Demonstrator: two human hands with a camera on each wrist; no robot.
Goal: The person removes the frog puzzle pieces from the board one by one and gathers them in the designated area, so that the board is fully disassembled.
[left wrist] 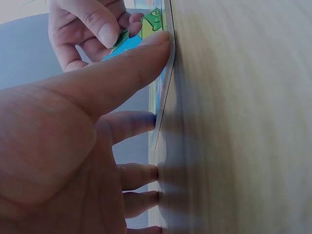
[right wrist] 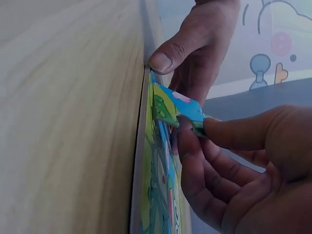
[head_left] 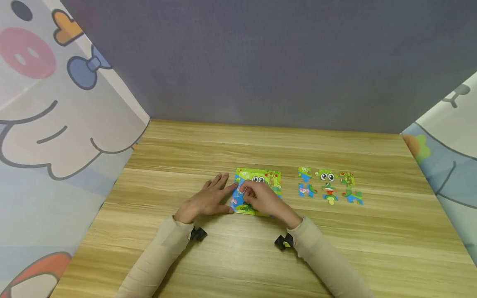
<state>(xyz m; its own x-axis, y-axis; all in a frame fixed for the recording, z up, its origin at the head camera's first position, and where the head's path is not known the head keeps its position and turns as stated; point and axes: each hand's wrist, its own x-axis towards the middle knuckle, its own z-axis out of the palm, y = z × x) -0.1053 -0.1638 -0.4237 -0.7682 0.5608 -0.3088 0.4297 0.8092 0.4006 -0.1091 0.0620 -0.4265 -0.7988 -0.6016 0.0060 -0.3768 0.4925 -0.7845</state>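
A square frog puzzle board (head_left: 268,173) lies flat on the table, mostly green and blue. My left hand (head_left: 208,201) is spread at its left side, with thumb and index finger touching the board's edge and the other fingers on the tabletop. Above the board, my right hand (head_left: 263,198) pinches a blue-and-green puzzle piece (right wrist: 181,103) between thumb and fingers. In the right wrist view the piece is tilted, one end near the board's corner by the left thumb. The left wrist view shows the same piece (left wrist: 127,45) partly behind the left thumb.
Several loose puzzle pieces (head_left: 329,192) lie in two rows to the right of the board, showing frog eyes, mouth and flowers. Beyond the wooden table (head_left: 208,145) rises a grey panel (head_left: 261,74). Cartoon-printed walls (head_left: 74,145) stand at the sides.
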